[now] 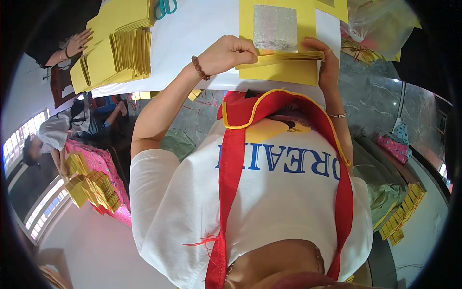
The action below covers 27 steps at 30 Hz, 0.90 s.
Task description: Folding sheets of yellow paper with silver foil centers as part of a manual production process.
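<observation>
In front of me I hold a folded wad of yellow paper (pixel 293 57), its layered edges showing along a narrow strip. My left hand (pixel 230 52), with a brown bead bracelet at the wrist, pinches the wad's left end. At the right end, my right hand (pixel 327 65) grips it, its thumb side along the outer edge and a finger reaching over the top. Beneath lie flat yellow sheets (pixel 279 76). A silver foil square (pixel 275 28) shows on the top sheet, just beyond the wad.
Stacked folded yellow papers (pixel 130 54) stand at the table's left, where another person's hand (pixel 78 43) rests. Teal-handled scissors (pixel 164 7) lie at the far edge. A clear plastic bag (pixel 378 24) is at the right. Further off at left, a person bends over yellow bundles (pixel 98 185).
</observation>
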Each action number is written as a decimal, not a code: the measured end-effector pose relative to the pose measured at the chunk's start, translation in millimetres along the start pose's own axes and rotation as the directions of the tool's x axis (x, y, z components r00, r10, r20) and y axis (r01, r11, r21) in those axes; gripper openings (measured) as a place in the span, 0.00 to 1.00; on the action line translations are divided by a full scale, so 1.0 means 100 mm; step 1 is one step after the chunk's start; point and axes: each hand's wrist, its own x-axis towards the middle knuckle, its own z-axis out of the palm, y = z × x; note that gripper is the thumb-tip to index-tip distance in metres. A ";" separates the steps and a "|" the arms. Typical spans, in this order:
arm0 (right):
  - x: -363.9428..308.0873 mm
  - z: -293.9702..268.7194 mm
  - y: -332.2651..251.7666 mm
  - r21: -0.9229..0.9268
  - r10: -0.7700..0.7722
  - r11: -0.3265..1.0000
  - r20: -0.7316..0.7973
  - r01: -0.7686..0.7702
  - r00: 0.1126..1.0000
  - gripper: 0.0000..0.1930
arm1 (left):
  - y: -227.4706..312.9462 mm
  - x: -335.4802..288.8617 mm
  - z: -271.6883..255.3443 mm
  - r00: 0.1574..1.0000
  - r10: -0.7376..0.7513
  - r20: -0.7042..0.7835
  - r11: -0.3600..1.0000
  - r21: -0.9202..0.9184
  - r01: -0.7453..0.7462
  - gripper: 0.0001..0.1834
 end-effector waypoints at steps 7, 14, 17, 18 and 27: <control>0.00 -0.08 0.08 -0.012 -0.072 0.997 0.085 0.074 0.994 0.26 | 0.00 0.03 -0.02 1.000 0.015 0.017 1.000 0.014 -0.016 0.12; 0.00 0.01 -0.10 -0.135 0.069 0.989 0.052 -0.062 0.996 0.14 | 0.05 -0.06 -0.04 1.000 -0.009 -0.017 0.998 -0.061 0.008 0.12; 0.04 -0.09 0.04 -0.105 -0.149 0.981 0.155 0.166 0.977 0.12 | 0.08 -0.11 -0.07 0.965 0.264 0.002 0.950 0.171 -0.261 0.16; 0.04 -0.08 0.05 -0.107 -0.154 0.979 0.156 0.172 0.976 0.12 | 0.09 -0.14 -0.10 0.871 0.489 0.041 0.816 0.332 -0.474 0.20; 0.04 -0.14 -0.18 -0.123 -0.158 0.975 0.185 0.183 0.970 0.13 | -0.04 -0.07 0.01 0.738 0.673 0.042 0.267 0.917 -0.295 0.23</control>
